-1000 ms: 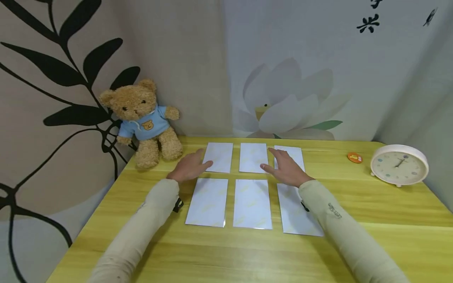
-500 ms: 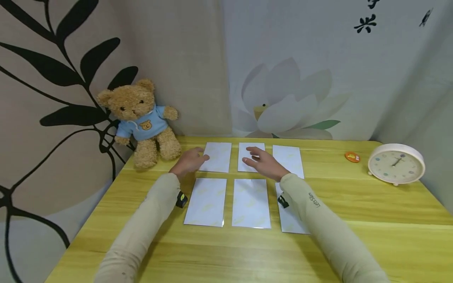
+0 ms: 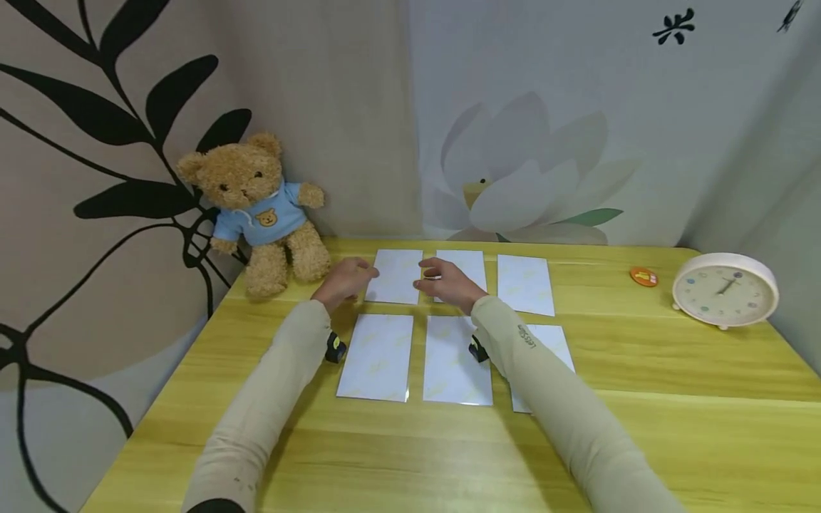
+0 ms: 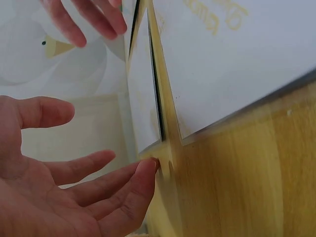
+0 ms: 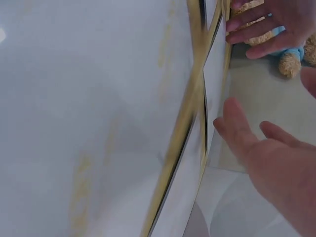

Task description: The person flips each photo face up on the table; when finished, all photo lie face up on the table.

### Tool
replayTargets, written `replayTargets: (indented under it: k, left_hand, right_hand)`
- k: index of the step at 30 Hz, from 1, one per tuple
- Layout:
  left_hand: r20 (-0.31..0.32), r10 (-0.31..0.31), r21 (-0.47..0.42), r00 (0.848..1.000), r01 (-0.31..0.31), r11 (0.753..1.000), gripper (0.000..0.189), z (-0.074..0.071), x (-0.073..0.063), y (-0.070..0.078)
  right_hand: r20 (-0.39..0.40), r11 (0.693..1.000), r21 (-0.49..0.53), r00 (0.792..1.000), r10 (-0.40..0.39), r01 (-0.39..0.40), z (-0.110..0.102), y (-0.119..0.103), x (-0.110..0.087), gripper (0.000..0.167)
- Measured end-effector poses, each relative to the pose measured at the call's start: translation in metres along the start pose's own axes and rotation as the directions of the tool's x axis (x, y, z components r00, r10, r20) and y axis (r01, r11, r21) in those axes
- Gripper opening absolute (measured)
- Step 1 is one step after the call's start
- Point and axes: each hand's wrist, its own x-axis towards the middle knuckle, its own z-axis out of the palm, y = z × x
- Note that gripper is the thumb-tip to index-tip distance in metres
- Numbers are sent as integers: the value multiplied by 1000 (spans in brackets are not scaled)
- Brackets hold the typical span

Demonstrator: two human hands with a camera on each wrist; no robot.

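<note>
White rectangular cards with faint yellow print lie in two rows of three on the table. Beside the left edge of the back-left card (image 3: 399, 274) is my left hand (image 3: 345, 283), its fingers loosely bent and holding nothing; its lowest fingertips in the left wrist view (image 4: 129, 197) come close to a card corner. My right hand (image 3: 450, 285) hovers around the gap between that card and the back-middle card (image 3: 470, 263), fingers relaxed and grasping nothing. The back-right card (image 3: 526, 285) and front-left card (image 3: 375, 356) are uncovered. My right sleeve partly hides the front-middle card (image 3: 449, 374) and front-right card (image 3: 554, 342).
On the wooden table (image 3: 398, 456), a teddy bear (image 3: 266, 214) in a blue hoodie sits at the back left against the curtain. A round orange badge (image 3: 643, 276) and a white clock (image 3: 725, 291) stand toward the right.
My right hand has swept left from the back-right card, past the back-middle one, toward my left hand. My left hand has shifted only slightly. The cards stay in place.
</note>
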Motion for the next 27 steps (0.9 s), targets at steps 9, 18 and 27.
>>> replayTargets:
  k: [9, 18, 27]
  left_hand:
    - [5, -40, 26, 999, 40, 999, 59, 5, 8, 3]
    - [3, -46, 2, 999, 46, 999, 60, 5, 7, 7]
    - [-22, 44, -193, 999, -48, 980, 50, 4, 8, 3]
  right_hand:
    - [-22, 997, -51, 998, 52, -53, 10, -7, 10, 66]
    - [-22, 994, -83, 998, 66, -68, 14, -11, 15, 65]
    - [6, 979, -204, 1000, 25, -23, 20, -15, 19, 69]
